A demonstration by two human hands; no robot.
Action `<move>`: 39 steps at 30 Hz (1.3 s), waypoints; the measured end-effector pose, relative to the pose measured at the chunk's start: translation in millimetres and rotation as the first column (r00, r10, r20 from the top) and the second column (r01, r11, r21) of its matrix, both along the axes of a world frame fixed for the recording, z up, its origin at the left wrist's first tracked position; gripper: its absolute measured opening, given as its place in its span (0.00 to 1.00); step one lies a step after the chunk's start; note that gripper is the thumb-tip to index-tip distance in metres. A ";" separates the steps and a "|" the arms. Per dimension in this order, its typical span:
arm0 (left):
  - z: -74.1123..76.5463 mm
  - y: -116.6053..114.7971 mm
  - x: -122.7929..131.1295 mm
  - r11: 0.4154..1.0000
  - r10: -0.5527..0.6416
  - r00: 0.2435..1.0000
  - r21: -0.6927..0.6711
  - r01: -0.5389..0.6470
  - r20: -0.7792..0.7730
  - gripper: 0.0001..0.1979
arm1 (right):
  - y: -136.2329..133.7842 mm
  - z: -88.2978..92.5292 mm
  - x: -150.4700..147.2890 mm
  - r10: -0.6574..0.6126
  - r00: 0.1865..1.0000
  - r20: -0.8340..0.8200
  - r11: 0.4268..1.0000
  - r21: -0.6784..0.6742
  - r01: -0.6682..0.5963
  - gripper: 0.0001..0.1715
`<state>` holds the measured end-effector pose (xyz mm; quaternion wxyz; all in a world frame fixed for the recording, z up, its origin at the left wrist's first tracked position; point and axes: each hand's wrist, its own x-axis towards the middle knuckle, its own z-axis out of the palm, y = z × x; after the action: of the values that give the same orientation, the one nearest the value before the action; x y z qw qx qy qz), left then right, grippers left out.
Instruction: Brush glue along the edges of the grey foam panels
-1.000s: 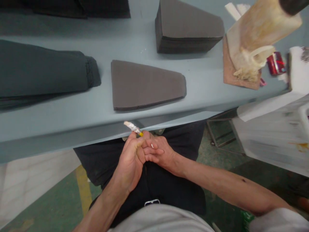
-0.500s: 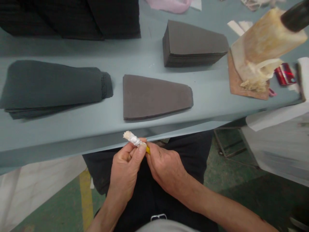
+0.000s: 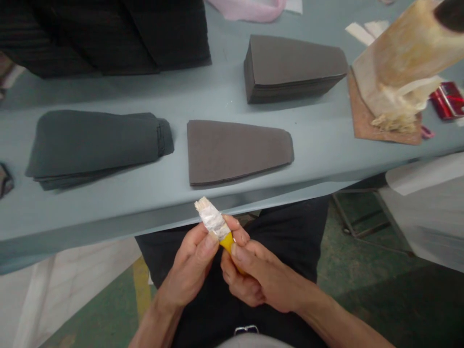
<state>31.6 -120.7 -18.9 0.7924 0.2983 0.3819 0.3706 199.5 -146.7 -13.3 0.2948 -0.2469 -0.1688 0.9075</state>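
Both hands hold one short brush [image 3: 213,220] over my lap, just in front of the table edge. Its yellow handle lies in the fingers of my right hand [image 3: 261,275]. The thumb and fingers of my left hand [image 3: 197,261] pinch the wrapped part, where whitish tape or crust covers the neck. Pale, stubby bristles point up and to the left. Beyond the brush, a brown-grey stack of tapered pieces [image 3: 237,152] lies on the table [image 3: 174,205]. A dark green-grey stack of similar pieces [image 3: 97,140] is to its left, with edges fanned.
A taller brown-grey stack [image 3: 295,60] sits farther back, and large black stacks [image 3: 108,38] fill the back left. At right, a glue-crusted container [image 3: 398,67] stands on a brown board [image 3: 366,128] beside a red can [image 3: 447,100]. Pink cloth [image 3: 250,8] lies at the back.
The brush has turned so its flat wrapped side and more of the yellow handle show. My right hand has rolled, thumb now on top of the handle. The view has shifted slightly.
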 end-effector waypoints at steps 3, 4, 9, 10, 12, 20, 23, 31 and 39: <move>-1.1 -3.5 4.1 0.999 0.019 0.991 0.028 -0.016 -0.132 0.20 | -1.5 4.3 -5.2 -0.091 0.986 0.142 0.994 0.075 0.081 0.37; -1.1 -4.7 5.5 0.999 0.023 0.985 0.040 -0.017 -0.169 0.20 | -1.9 5.8 -6.2 -0.109 0.975 0.194 0.991 0.096 0.091 0.37; 5.6 -7.8 18.6 0.986 0.147 0.950 0.120 -0.118 -0.275 0.23 | -5.8 6.5 -12.5 -0.207 0.890 0.406 0.954 0.287 0.091 0.37; 7.3 -7.5 21.6 0.980 0.177 0.938 0.144 -0.139 -0.298 0.23 | -6.2 5.5 -14.2 -0.235 0.867 0.439 0.939 0.333 0.086 0.36; 8.9 -5.9 25.5 0.971 0.208 0.916 0.188 -0.150 -0.344 0.24 | -6.1 3.1 -17.0 -0.284 0.817 0.502 0.914 0.399 0.073 0.32; 3.0 3.0 14.5 0.982 0.052 0.905 0.187 0.031 -0.423 0.23 | -1.6 -0.8 -11.7 -0.390 0.631 0.671 0.812 0.574 -0.109 0.22; 4.3 5.8 15.8 0.973 0.111 0.904 0.230 -0.014 -0.414 0.22 | -1.2 -6.1 -11.5 -0.443 0.491 0.750 0.763 0.603 -0.234 0.21; -2.3 6.7 25.8 0.952 0.222 0.862 0.291 -0.092 -0.455 0.16 | -2.0 -26.1 -13.4 -0.527 0.218 0.821 0.678 0.561 -0.476 0.28; -13.7 1.4 22.6 0.930 0.325 0.842 0.307 -0.202 -0.431 0.20 | 1.8 -24.0 -15.4 -0.622 0.204 0.756 0.610 0.631 -0.478 0.29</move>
<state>54.3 -119.2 -32.6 0.5718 0.4213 0.5517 0.4373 184.1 -144.8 -37.3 0.2419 -0.6089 -0.6767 0.3358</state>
